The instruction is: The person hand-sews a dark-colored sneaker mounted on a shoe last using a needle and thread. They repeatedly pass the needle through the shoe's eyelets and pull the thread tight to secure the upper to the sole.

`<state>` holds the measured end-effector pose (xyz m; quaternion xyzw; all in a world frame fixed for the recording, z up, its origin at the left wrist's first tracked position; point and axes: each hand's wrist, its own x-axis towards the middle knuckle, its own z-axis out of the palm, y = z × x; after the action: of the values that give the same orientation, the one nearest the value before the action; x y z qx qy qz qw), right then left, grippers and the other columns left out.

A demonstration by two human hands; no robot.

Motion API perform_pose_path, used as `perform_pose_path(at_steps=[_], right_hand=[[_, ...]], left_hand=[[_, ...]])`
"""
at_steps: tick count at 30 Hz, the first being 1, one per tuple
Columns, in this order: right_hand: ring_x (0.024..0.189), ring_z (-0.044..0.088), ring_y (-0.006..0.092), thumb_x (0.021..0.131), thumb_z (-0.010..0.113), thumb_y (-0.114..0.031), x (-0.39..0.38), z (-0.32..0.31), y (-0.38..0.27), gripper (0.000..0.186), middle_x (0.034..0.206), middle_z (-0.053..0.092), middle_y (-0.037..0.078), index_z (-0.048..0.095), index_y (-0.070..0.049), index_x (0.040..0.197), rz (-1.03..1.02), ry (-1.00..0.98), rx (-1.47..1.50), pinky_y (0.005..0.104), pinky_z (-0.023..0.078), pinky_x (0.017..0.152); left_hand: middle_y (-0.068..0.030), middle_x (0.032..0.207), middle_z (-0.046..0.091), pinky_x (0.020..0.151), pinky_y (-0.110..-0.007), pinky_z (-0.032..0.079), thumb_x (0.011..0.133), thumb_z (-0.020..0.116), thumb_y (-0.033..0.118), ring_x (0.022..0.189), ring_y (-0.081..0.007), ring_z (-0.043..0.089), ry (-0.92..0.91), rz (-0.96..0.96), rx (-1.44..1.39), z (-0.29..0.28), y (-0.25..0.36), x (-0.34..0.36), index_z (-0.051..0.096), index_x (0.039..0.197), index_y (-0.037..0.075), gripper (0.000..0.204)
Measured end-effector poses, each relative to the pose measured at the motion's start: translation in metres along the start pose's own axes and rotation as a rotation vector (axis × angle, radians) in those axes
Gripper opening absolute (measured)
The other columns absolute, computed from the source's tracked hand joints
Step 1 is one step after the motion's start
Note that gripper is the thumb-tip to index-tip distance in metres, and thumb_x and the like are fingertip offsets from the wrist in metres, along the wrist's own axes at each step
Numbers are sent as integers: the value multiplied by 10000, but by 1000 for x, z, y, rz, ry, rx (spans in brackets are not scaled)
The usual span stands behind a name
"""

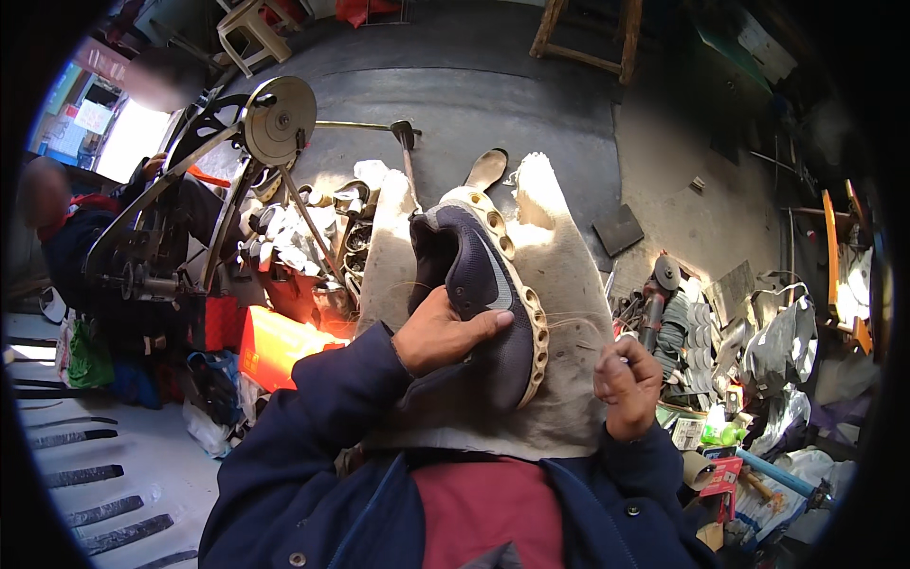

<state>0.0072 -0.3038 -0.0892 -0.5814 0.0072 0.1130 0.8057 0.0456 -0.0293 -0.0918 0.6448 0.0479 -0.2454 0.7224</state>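
Observation:
A dark athletic shoe [495,365] with a cream sole full of round holes lies tilted over my lap. My left hand [441,332] grips it at the collar, its thumb laid across the dark upper beside a light grey patch. Thin thread [569,339] trails from the shoe's sole side toward my right hand [627,384]. That hand is raised to the right of the shoe, apart from it, with its fingers curled closed. Whatever sits between those fingers is too small to make out. Beneath the shoe, a worn off-white cloth [573,398] covers my lap.
At the left stands a metal hand-cranked machine with a large wheel [282,109], near an orange-red box [270,349]. A person in dark clothing [85,251] sits behind it. On the right are an angle grinder [656,303], stacked soles [697,346] and a blue-handled tool [777,471].

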Motion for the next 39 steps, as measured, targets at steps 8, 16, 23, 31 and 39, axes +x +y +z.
perform_pose_path(at_steps=[8, 16, 23, 31, 39], right_hand=[[609, 582, 163, 732, 931, -278, 24, 32, 10, 437, 793, 621, 65, 637, -44, 954, -153, -8, -893, 308, 494, 560], [617, 608, 181, 741, 922, -280, 22, 34, 13, 441, 821, 633, 68, 628, -54, 981, -184, 20, -878, 324, 508, 576], [616, 601, 126, 802, 883, -215, 21, 24, 18, 381, 822, 655, 61, 608, -33, 992, -89, 24, -685, 294, 482, 564], [715, 600, 88, 963, 670, -59, 9, 19, 11, 150, 841, 660, 62, 634, 12, 1090, -108, -102, -329, 242, 470, 656], [653, 599, 72, 1004, 569, -10, -9, 20, -10, 301, 876, 698, 68, 636, 32, 1294, 266, -127, -253, 232, 507, 626]], left_hand=[[-193, 832, 662, 682, -398, 525, 857, 806, 332, 807, -355, 668, 17, 525, 1114, -22, 31, -22, 697, 937, 46, 316], [-141, 603, 607, 487, -399, 464, 919, 746, 124, 516, -327, 626, 541, 630, 1284, -90, 29, -34, 663, 833, 63, 134], [-133, 837, 724, 719, -330, 545, 1080, 521, 215, 734, -189, 686, 359, 520, 75, -57, 57, -48, 587, 829, 50, 307], [-122, 877, 681, 629, -342, 527, 916, 714, 64, 723, -272, 684, -55, 488, 771, 32, 59, -26, 701, 1083, 41, 168], [-104, 799, 664, 600, -348, 515, 857, 745, 38, 688, -267, 671, 45, 542, 867, 33, 27, -14, 719, 990, 48, 135]])
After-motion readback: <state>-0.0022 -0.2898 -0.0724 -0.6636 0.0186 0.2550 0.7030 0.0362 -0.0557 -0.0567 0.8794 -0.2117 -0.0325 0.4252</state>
